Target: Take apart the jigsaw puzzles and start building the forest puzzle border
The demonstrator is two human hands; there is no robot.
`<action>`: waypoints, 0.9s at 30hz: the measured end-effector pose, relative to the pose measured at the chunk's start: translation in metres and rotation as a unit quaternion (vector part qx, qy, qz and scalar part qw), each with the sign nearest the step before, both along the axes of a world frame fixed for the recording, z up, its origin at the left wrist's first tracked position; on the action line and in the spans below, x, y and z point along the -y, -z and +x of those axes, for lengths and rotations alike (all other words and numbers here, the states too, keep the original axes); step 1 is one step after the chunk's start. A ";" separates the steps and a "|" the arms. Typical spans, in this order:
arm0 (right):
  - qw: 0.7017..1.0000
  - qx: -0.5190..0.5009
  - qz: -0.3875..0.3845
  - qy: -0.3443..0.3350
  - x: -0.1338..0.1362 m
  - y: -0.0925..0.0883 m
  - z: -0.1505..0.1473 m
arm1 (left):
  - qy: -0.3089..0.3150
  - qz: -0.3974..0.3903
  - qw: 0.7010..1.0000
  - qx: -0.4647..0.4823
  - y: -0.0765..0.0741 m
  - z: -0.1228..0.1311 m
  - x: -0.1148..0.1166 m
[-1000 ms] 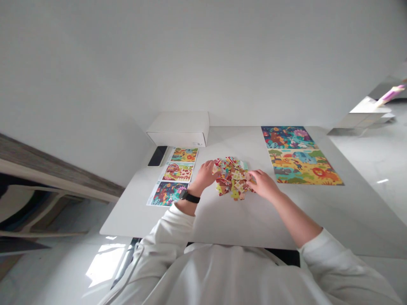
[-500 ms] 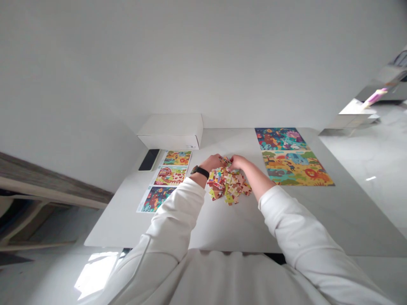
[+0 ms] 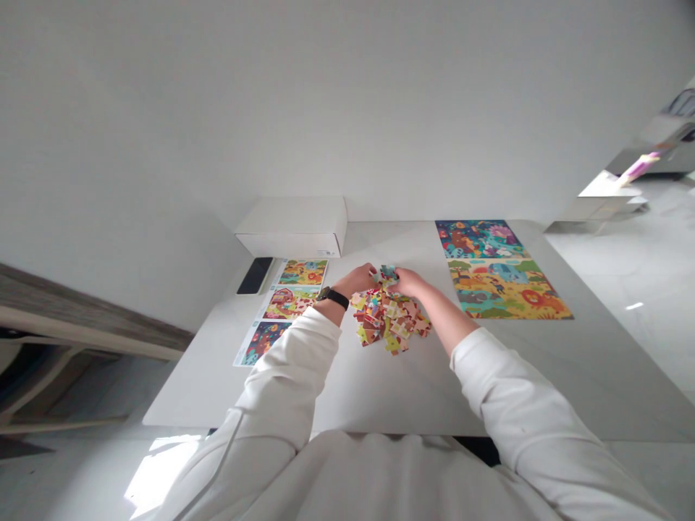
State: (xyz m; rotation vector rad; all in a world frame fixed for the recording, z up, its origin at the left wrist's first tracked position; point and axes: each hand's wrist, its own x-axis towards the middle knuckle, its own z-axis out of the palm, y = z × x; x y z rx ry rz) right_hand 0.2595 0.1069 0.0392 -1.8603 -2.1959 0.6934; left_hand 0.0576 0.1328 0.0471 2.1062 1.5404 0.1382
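At frame centre, our right grip [image 3: 408, 282] narrowly pinches a bluish puzzle piece [image 3: 387, 272]; what our left grip [image 3: 358, 279] holds, we cannot tell. The pile [image 3: 391, 320] lies just below. Our sleeve [image 3: 296, 362] partly hides a picture sheet [image 3: 263, 342].

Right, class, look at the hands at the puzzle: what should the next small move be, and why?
I'd probably lay the bluish piece flat on the table, just beside the pile. The right hand seems to hold it, with the left hand close by; the pile is jumbled and mostly red, yellow and cream, so it could get lost there.
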 end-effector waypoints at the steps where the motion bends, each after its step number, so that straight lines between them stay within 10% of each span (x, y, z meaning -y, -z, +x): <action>1: 1.000 0.011 -0.004 0.003 0.002 -0.001 -0.001 | 0.005 -0.001 1.000 -0.001 -0.001 0.001 0.000; 21: 0.984 -0.091 0.153 0.009 0.054 -0.059 0.005 | 0.068 0.058 0.983 0.163 -0.065 -0.019 0.030; 27: 0.995 -0.040 0.088 0.004 0.090 -0.019 0.000 | 0.026 0.037 0.999 0.025 -0.033 -0.016 0.087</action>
